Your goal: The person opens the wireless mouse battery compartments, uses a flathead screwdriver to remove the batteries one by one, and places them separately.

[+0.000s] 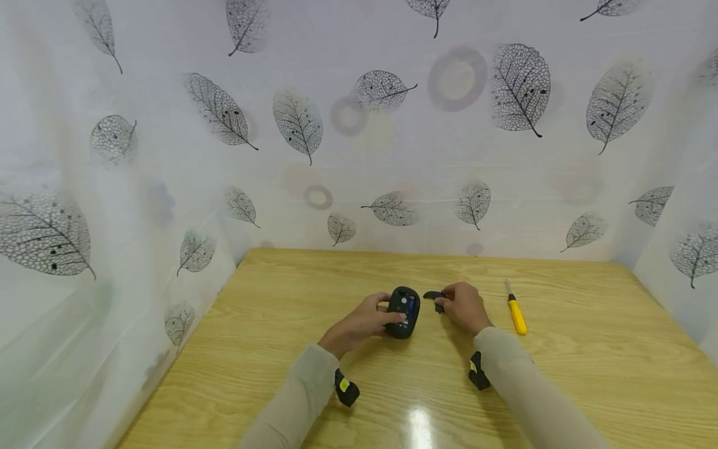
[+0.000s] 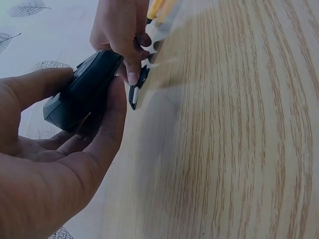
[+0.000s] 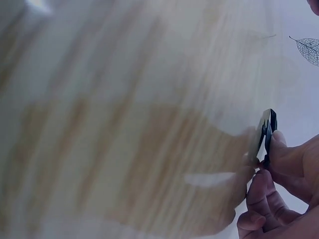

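Observation:
A black computer mouse [image 1: 404, 310] lies bottom-up on the wooden table [image 1: 589, 368], its battery bay showing. My left hand [image 1: 364, 321] grips the mouse [image 2: 82, 89] from its left side, fingers curled round it. My right hand [image 1: 462, 305] pinches a small curved black cover [image 1: 433, 295] just to the right of the mouse. The left wrist view shows the cover [image 2: 137, 88] held on edge by the right hand [image 2: 122, 30]. In the right wrist view the cover [image 3: 265, 130] sits between thumb and fingertips [image 3: 271, 164].
A yellow-handled utility knife [image 1: 515, 310] lies on the table to the right of my right hand. Leaf-patterned white sheets [image 1: 359, 125] wall in the table at the back and both sides. Bare wood stretches toward the front edge.

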`<state>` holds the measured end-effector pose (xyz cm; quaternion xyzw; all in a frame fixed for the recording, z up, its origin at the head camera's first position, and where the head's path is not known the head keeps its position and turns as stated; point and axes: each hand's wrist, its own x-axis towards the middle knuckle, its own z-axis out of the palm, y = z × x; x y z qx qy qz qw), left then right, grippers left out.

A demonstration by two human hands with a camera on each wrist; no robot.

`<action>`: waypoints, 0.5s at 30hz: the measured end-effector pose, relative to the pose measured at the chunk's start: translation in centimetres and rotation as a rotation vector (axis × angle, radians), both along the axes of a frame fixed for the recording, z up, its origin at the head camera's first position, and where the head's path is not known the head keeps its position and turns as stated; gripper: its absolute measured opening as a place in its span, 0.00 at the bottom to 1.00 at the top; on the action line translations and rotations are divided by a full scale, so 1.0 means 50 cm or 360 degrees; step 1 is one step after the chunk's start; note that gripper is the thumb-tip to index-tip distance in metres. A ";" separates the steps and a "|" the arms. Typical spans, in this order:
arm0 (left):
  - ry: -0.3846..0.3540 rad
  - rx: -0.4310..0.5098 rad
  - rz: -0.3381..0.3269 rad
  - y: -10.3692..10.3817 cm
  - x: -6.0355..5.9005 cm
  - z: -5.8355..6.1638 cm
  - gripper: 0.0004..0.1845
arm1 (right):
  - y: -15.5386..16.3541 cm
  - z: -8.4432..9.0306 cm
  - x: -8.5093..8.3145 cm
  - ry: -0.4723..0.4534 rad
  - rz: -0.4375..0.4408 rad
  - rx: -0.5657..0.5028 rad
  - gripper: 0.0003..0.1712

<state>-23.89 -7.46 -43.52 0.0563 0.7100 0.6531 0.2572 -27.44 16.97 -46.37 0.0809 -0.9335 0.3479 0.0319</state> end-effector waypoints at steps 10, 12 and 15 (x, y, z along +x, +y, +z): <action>0.0014 -0.0004 -0.0015 0.004 -0.005 -0.006 0.30 | 0.008 -0.012 0.000 -0.0015 -0.0016 -0.0030 0.16; 0.0017 -0.0001 -0.0016 0.004 -0.005 -0.006 0.29 | 0.009 -0.010 0.000 -0.0025 -0.0008 -0.0028 0.16; 0.0019 0.0003 -0.0013 0.004 -0.003 -0.004 0.29 | 0.011 -0.004 0.000 -0.0032 0.0011 -0.0009 0.17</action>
